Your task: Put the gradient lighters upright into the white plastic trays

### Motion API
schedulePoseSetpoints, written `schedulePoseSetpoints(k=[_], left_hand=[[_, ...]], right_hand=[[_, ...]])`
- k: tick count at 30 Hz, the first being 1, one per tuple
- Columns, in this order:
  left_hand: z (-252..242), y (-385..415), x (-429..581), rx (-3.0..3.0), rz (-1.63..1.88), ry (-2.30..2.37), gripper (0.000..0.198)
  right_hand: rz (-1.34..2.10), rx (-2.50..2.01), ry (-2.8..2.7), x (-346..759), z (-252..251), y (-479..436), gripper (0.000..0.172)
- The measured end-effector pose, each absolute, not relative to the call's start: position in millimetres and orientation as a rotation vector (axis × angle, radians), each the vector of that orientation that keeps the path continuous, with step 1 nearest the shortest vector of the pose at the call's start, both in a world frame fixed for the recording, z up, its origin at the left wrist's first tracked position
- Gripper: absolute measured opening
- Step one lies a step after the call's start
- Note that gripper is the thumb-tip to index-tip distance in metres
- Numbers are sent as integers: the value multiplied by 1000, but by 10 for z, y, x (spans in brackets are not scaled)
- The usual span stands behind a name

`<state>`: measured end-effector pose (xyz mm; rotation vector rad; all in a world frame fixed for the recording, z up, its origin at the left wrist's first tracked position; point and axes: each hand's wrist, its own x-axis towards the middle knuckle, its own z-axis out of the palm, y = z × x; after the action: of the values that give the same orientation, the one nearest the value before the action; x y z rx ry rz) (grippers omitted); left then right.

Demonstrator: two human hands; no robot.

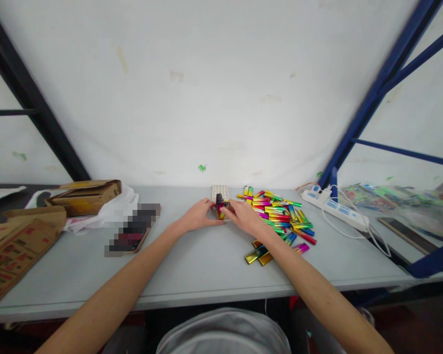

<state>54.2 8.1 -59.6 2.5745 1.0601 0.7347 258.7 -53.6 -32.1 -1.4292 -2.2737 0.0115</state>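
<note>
Seemingly arranging shiny pieces (219, 200) at white tray (220, 189); left hand (196, 216), right hand (245, 216) fingers half-curled, can't tell grip; next needs steadiness.

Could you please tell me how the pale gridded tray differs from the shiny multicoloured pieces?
The pale gridded tray is off-white; the shiny multicoloured pieces include red, gold, green and blue. The tray is a single item; the pieces are many, scattered at various angles. Both rest on the grey table.

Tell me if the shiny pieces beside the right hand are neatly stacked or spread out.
Spread out: the shiny pieces lie at mixed angles, some overlapping, across the grey table.
</note>
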Motion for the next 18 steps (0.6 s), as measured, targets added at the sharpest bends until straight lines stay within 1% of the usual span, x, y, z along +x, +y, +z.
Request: schedulePoseSetpoints(k=[11,16,18], left_hand=[[-569,57,546,2601,729,1037,54],[-583,72,551,2570,742,1041,49],[-590,75,550,2567,752,1033,48]], right_hand=[[-111,-1490,-2318,2541,-308,-545,33],[-196,-1543,-2334,2436,-361,-550,39],[-175,-1537,-2324,2449,-379,-559,42]])
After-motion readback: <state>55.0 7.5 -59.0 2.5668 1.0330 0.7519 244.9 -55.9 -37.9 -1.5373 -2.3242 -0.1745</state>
